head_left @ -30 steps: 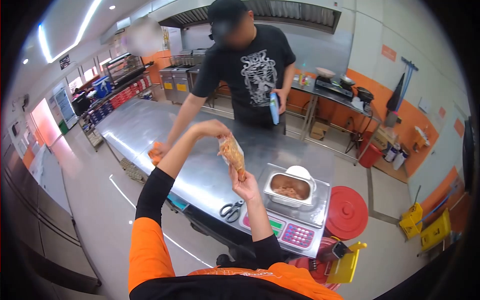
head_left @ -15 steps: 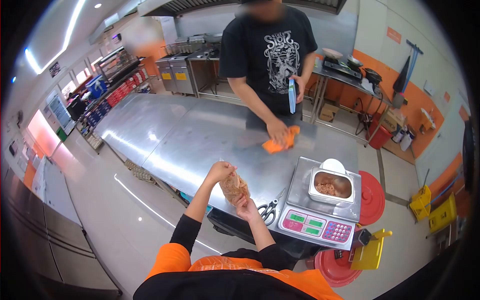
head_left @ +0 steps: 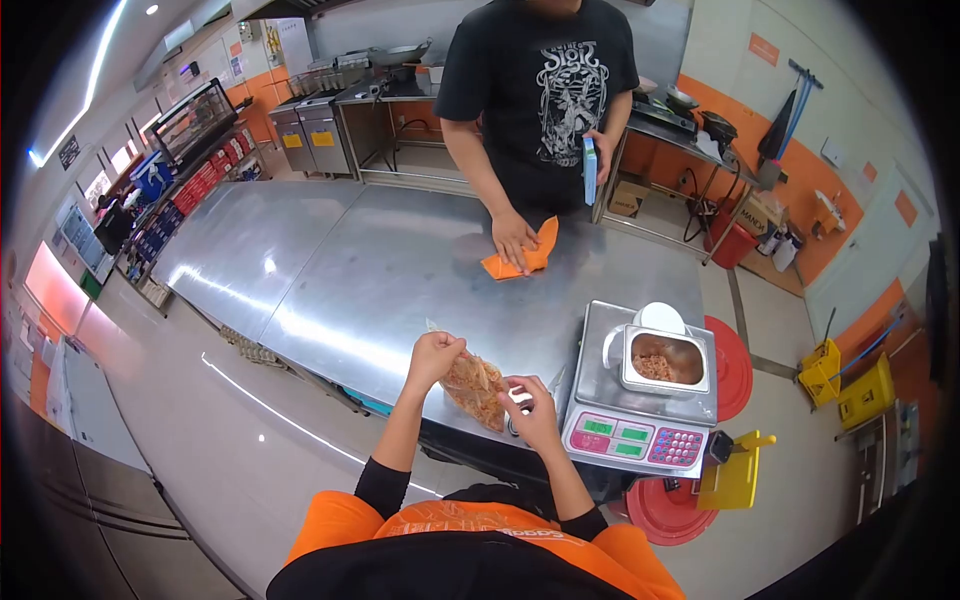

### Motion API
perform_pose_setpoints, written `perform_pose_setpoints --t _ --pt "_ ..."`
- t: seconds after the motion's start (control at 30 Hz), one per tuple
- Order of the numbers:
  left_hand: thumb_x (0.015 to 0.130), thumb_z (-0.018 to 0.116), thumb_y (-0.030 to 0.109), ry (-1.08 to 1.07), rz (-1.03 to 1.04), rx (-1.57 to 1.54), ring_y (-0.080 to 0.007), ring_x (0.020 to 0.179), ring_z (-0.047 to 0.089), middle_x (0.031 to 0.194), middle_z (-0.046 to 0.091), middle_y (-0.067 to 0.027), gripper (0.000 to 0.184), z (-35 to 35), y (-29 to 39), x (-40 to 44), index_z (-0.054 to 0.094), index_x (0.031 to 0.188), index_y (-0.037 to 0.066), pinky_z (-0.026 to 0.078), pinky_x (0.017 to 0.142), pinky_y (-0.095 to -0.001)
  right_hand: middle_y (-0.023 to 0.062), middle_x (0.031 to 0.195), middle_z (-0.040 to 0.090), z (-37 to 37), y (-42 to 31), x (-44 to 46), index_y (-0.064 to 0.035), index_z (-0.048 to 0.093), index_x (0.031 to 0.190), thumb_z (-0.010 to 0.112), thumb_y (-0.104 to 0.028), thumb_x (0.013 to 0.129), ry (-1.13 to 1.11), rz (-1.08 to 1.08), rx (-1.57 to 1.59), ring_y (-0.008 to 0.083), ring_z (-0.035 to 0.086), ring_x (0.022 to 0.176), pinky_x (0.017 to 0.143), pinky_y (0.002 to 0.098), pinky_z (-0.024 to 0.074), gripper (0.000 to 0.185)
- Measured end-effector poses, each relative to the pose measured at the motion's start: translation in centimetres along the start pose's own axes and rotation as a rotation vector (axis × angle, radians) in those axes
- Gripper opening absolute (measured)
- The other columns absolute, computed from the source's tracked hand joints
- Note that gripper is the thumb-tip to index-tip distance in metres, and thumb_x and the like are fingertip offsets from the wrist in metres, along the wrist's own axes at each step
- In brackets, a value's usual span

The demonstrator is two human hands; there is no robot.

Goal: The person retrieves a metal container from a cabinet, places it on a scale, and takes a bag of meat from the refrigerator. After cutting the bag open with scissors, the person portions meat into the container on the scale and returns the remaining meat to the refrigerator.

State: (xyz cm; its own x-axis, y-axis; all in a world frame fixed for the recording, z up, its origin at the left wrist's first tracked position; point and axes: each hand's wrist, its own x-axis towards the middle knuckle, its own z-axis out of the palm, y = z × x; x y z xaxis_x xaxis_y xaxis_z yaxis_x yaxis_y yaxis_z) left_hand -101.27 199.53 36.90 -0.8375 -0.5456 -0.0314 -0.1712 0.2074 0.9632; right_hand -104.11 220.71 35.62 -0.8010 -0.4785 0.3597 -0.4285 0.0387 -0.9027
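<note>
My left hand [head_left: 435, 360] pinches the gathered top of a clear plastic bag [head_left: 474, 390] filled with orange-brown shredded food. The bag slants over the near edge of the steel table. At its right side is my right hand [head_left: 534, 412], fingers curved and thumb apart, close to the bag's edge. Scissors [head_left: 516, 408] lie just behind that hand, mostly hidden by it and the bag. To the right, a digital scale [head_left: 632, 440] carries a metal container [head_left: 668, 362] with similar-coloured food in its bottom. A round white lid [head_left: 661, 318] sits behind the container.
Across the steel table [head_left: 350, 265], a person's hand [head_left: 514, 238] presses an orange cloth [head_left: 530, 258]; the other hand holds a blue flat pack [head_left: 589, 170]. Red lidded bins [head_left: 728, 370] and a yellow board [head_left: 735, 475] stand by the table's right end.
My right hand has come off the lower part of the bag and moved right, over the scissors. My left hand keeps hold of the bag. The co-worker's cloth has slid left.
</note>
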Motion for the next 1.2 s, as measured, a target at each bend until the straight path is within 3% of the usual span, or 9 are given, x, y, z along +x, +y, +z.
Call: perform_pose_setpoints --t 0.1,0.2,0.3,0.4,0.5,0.7,0.93,1.2 --pt "0.079 0.061 0.02 0.057 0.038 0.116 -0.0144 0.052 0.057 0.058 0.062 -0.005 0.023 0.0 1.5 -0.8 0.063 0.066 0.001 0.045 0.053 -0.0271 0.0056 0.076 0.06 0.2 -0.6 0.5 -0.0031 0.064 0.085 0.067 -0.009 0.076 0.025 0.01 -0.013 0.0166 0.057 0.069 0.059 0.0271 0.0452 0.011" --pt "0.079 0.06 0.016 0.132 0.048 0.472 -0.0219 0.07 0.061 0.074 0.065 -0.0086 0.013 -0.5 4.8 -2.6 0.065 0.078 0.004 0.046 0.068 -0.0303 0.0065 0.075 0.061 0.0 -0.6 0.7 -0.0027 0.065 0.079 0.068 -0.009 0.074 0.039 0.001 -0.03 0.0167 0.057 0.068 0.059 0.0271 0.0444 0.008" --pt "0.076 0.059 0.016 0.205 0.642 0.516 -0.0236 0.094 0.058 0.087 0.064 -0.008 0.013 -1.4 5.1 -2.6 0.064 0.087 0.01 0.04 0.089 -0.0373 0.0069 0.074 0.061 -0.6 -0.2 0.7 -0.0031 0.066 0.077 0.068 -0.008 0.074 0.046 -0.02 -0.05 0.0168 0.057 0.068 0.06 0.0269 0.044 0.006" --pt "0.078 0.061 0.019 -0.103 0.828 0.74 -0.0195 0.113 0.048 0.103 0.062 -0.0035 0.02 -1.9 5.6 -2.6 0.062 0.098 0.015 0.023 0.104 -0.0417 0.0068 0.074 0.062 -0.8 0.0 0.6 -0.0032 0.066 0.077 0.067 -0.008 0.074 0.015 -0.018 -0.044 0.0169 0.057 0.068 0.06 0.0269 0.044 0.005" --pt "0.08 0.061 0.021 -0.292 0.819 0.707 -0.0162 0.109 0.051 0.093 0.064 -0.0003 0.014 -1.3 3.3 -0.2 0.065 0.092 0.016 0.018 0.107 -0.0426 0.0067 0.074 0.062 -0.6 0.0 0.6 -0.0025 0.066 0.077 0.066 -0.007 0.075 0.003 -0.006 -0.023 0.0162 0.057 0.069 0.06 0.0264 0.044 0.005" --pt "0.078 0.063 0.027 -0.39 0.783 0.694 -0.0135 0.091 0.059 0.079 0.065 0.0011 0.014 -3.0 3.9 1.1 0.07 0.079 0.015 0.026 0.103 -0.0405 0.0063 0.075 0.062 -1.2 -0.2 0.9 -0.0014 0.065 0.077 0.065 -0.005 0.076 0.095 0.07 0.041 0.013 0.058 0.068 0.058 0.0238 0.0444 0.004" --pt "0.076 0.066 0.023 -0.363 0.678 0.546 -0.0159 0.085 0.059 0.08 0.065 -0.0007 0.011 -3.9 3.7 0.1 0.068 0.076 0.012 0.033 0.094 -0.0367 0.0076 0.077 0.061 -0.9 0.3 1.7 -0.0006 0.065 0.079 0.066 -0.005 0.076 0.143 0.005 -0.048 0.0133 0.058 0.069 0.058 0.023 0.045 0.006" --pt "0.076 0.066 0.021 -0.358 0.63 0.476 -0.0181 0.083 0.058 0.078 0.064 -0.0005 0.011 -4.3 3.6 -0.2 0.066 0.075 0.01 0.035 0.087 -0.0338 0.0085 0.077 0.06 -0.2 -0.3 1.7 -0.0023 0.062 0.077 0.063 -0.005 0.073 0.033 -0.151 -0.157 0.0246 0.055 0.076 0.068 0.0318 0.0425 0.005"
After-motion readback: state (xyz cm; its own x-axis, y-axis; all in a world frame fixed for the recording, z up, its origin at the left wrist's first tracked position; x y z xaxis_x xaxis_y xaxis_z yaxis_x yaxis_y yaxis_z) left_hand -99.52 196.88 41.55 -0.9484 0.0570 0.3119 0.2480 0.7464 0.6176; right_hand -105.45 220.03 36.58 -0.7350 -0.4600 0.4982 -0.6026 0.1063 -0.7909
